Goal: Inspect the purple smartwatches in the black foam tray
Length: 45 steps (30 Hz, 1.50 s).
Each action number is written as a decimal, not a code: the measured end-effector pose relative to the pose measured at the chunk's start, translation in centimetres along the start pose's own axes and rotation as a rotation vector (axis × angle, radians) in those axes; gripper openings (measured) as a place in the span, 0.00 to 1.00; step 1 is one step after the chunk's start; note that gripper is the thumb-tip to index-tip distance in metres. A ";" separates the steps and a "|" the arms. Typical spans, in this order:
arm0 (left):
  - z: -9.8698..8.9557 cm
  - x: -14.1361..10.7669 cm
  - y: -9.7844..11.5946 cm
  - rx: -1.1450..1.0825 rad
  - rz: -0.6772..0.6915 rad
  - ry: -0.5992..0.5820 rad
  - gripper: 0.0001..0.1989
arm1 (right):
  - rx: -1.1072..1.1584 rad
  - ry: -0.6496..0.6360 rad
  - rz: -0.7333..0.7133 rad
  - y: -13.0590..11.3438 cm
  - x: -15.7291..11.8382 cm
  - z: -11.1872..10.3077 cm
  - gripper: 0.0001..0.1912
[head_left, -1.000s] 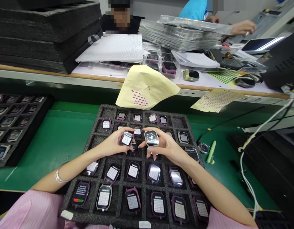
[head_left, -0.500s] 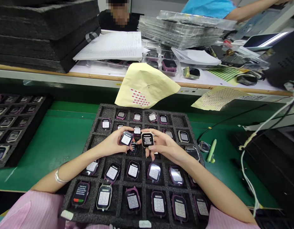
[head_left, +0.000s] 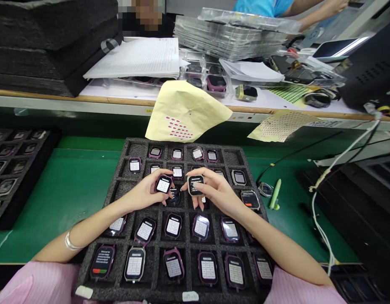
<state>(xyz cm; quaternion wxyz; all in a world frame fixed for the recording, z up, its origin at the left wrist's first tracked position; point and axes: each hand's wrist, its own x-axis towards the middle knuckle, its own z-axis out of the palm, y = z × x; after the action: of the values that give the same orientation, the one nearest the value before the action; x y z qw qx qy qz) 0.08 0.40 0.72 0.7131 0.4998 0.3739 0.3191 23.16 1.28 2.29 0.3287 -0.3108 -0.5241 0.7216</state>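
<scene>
My left hand (head_left: pixel 152 188) pinches a purple-edged smartwatch body (head_left: pixel 163 184) by its sides, its screen lit with a white grid. In my right hand (head_left: pixel 210 185) is a pale-framed smartwatch body (head_left: pixel 195 185) showing lines of white text. The right thumb lies over that screen. Both hands are above a black foam tray (head_left: pixel 125 291), whose pockets hold several lit watch bodies, such as a pale one (head_left: pixel 134 264) and a purple one (head_left: pixel 208 268). Another watch (head_left: pixel 174 196) with a dark screen sits between the hands, partly hidden by my left fingers.
A second foam tray of watches (head_left: pixel 14 169) lies at the left on the green bench (head_left: pixel 77 169). Behind stands a shelf with papers (head_left: pixel 138 57), stacked clear trays (head_left: pixel 226 38) and black foam blocks (head_left: pixel 49 46). Cables (head_left: pixel 318 219) hang at the right, beside a green tool (head_left: pixel 275 194).
My right thumb has moved from the watch's lower edge onto its screen. The left watch has turned slightly, its screen now clearer. The whole view has shifted a little.
</scene>
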 end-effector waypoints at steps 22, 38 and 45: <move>0.3 -0.4 -0.5 -0.226 0.056 -0.018 0.17 | -0.048 0.072 0.008 0.0 -0.2 0.2 0.18; 0.3 -0.4 -0.2 -0.169 0.143 0.048 0.14 | -0.033 0.054 -0.055 0.1 -0.3 0.1 0.16; 0.5 -0.7 -0.1 -0.259 0.124 -0.014 0.20 | -0.035 0.067 -0.094 0.1 -0.3 0.3 0.14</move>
<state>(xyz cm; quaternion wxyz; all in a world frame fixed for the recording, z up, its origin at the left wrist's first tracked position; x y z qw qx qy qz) 0.12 -0.46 0.91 0.7532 0.4277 0.2932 0.4047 23.06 0.87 2.25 0.3741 -0.3158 -0.5392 0.6853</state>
